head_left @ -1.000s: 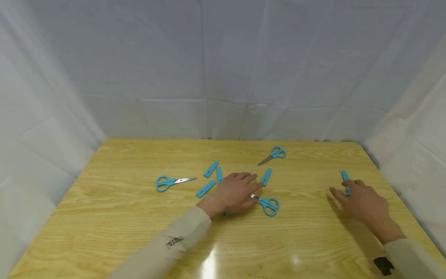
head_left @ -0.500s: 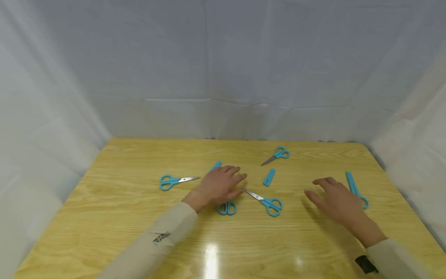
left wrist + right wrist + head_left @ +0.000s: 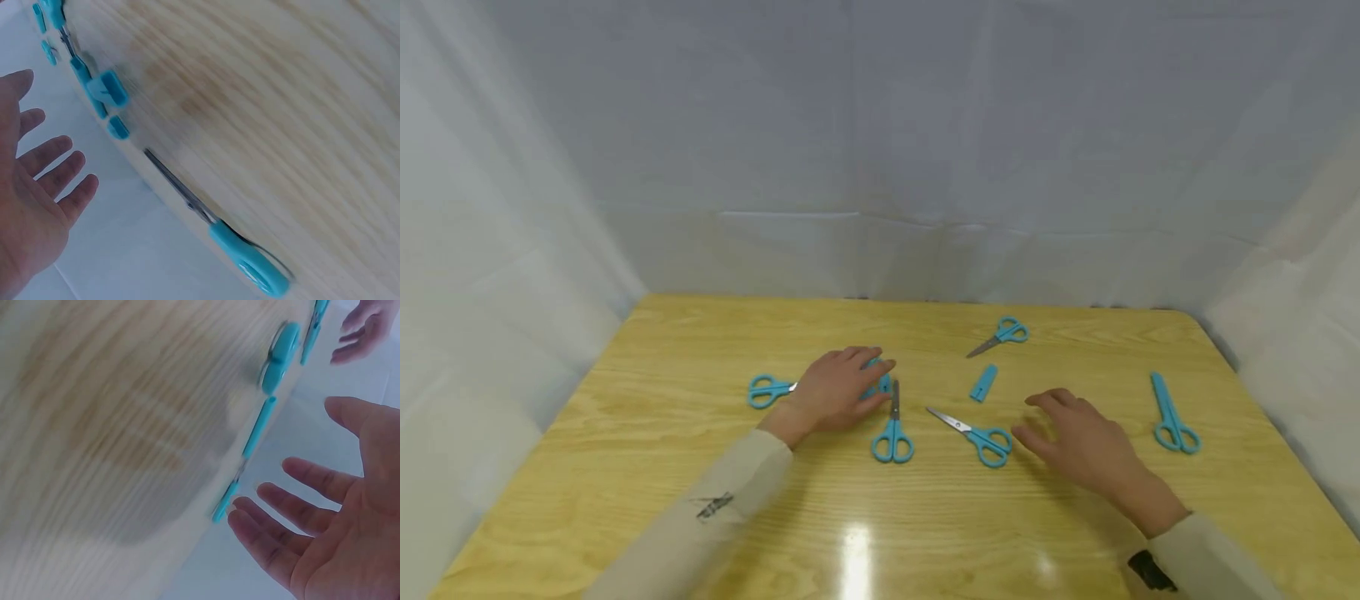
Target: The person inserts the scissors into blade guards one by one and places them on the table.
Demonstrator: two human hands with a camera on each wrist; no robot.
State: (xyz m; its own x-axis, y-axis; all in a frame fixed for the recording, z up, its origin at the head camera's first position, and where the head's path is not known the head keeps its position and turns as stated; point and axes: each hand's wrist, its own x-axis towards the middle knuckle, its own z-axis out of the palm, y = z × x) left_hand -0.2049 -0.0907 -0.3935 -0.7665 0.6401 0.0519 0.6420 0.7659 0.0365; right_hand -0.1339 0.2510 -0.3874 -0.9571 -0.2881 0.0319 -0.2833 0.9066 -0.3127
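Note:
My left hand [image 3: 835, 392] hovers over the blue blade covers [image 3: 883, 385], partly hiding them and the tip of the left scissors [image 3: 766, 390]. Its fingers are spread and hold nothing, as the left wrist view shows. My right hand [image 3: 1078, 442], fingers relaxed and apart, hangs above the table just right of an uncovered pair of scissors [image 3: 990, 443]. Another uncovered pair [image 3: 892, 442] points away from me, in front of the left hand. One loose blade cover [image 3: 983, 383] lies between the hands. Scissors in a blade cover [image 3: 1167, 417] rest at the right.
One more pair of scissors [image 3: 1012, 332] lies farther back, blades bare. All of this is on a wood-grain table [image 3: 625, 467]. White sheeting [image 3: 790, 250] hangs behind the table's back edge and along both sides.
My right hand has left the covered scissors at the right and moved left. My left hand has shifted left, uncovering the middle scissors.

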